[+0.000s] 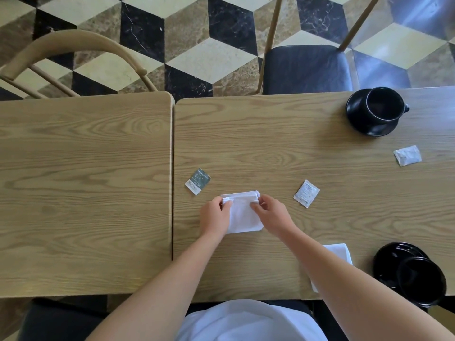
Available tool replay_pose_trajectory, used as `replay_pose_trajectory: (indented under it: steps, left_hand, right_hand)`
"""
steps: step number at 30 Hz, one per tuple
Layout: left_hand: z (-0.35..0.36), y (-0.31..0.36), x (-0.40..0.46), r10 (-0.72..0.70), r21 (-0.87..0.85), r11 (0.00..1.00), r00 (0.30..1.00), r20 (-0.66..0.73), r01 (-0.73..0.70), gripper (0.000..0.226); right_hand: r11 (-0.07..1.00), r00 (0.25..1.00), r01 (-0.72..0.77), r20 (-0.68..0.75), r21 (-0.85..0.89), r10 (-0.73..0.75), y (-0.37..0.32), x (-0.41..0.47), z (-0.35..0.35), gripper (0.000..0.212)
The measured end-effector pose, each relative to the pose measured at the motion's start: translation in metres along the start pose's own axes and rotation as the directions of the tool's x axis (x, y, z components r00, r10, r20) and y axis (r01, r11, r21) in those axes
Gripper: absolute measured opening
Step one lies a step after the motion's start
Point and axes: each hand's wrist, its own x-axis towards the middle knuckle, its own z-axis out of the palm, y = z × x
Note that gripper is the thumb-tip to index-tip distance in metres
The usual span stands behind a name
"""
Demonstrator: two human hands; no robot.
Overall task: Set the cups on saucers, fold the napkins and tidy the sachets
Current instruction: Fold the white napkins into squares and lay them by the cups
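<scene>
On the desk (pixel 270 143), both black cups already sit on saucers: one (pixel 384 107) far beyond the right grip (pixel 268 212), one (pixel 418 279) nearer the body. The second napkin (pixel 341 252) lies under the right forearm, which could drag it. Both grips, left (pixel 216 215) too, pinch the napkin (pixel 242 215) between them; uneven pulling risks a crooked fold. Three sachets lie loose: one (pixel 197 181) just beyond the left, two (pixel 306 193) (pixel 407 155) off to the right.

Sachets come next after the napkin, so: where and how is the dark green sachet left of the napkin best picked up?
The dark green sachet lies flat on the table, close to its left edge, tilted, with nothing touching it. Probably best to pinch it across its two long edges from above with the left hand, which is nearest. Being thin and flat, it may need a fingertip under one corner first.
</scene>
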Motion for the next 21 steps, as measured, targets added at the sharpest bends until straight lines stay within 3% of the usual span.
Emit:
replay_pose_trajectory:
  steps: [6, 9, 12, 15, 16, 18, 19, 21]
  left_hand:
    - [0.0, 0.009, 0.013, -0.051, 0.004, 0.999, 0.999, 0.008, 0.051, 0.042]
    - [0.003, 0.012, 0.011, -0.047, 0.091, 0.995, 0.999, -0.016, 0.049, 0.04]
    - [0.008, 0.01, 0.003, 0.081, 0.253, 0.966, 0.987, -0.139, -0.043, 0.024]
    - [0.015, 0.012, 0.003, 0.29, 0.337, 0.918, 0.934, -0.208, -0.21, 0.02]
    - [0.017, 0.014, 0.004, 0.287, 0.302, 0.929, 0.931, -0.224, -0.214, 0.019]
    - [0.019, 0.017, 0.003, 0.172, 0.175, 0.976, 0.955, -0.241, -0.132, 0.018]
    - [0.019, 0.017, 0.003, 0.1, 0.127, 0.989, 0.965, -0.241, -0.071, 0.019]
    - [0.017, 0.017, 0.004, 0.008, 0.082, 0.997, 0.971, -0.239, 0.012, 0.02]
  right_hand:
    - [0.996, 0.997, -0.067, -0.04, 0.053, 0.07, -0.006, 0.009, 0.001, 0.035]
    - [0.998, 0.995, -0.062, -0.084, -0.021, 0.06, -0.009, 0.009, 0.007, 0.034]
    - [0.953, 0.958, 0.047, -0.256, -0.3, -0.127, -0.013, 0.001, 0.015, 0.018]
    - [0.851, 0.833, 0.204, -0.371, -0.484, -0.411, -0.026, 0.001, 0.017, 0.027]
    - [0.86, 0.824, 0.251, -0.369, -0.443, -0.431, -0.032, 0.0, 0.02, 0.025]
    - [0.941, 0.884, 0.257, -0.341, -0.219, -0.32, -0.045, -0.003, 0.028, 0.013]
    - [0.978, 0.922, 0.199, -0.326, -0.066, -0.209, -0.05, -0.003, 0.031, 0.007]
    - [0.968, 0.971, 0.021, -0.236, 0.249, 0.039, -0.053, 0.001, 0.034, 0.017]
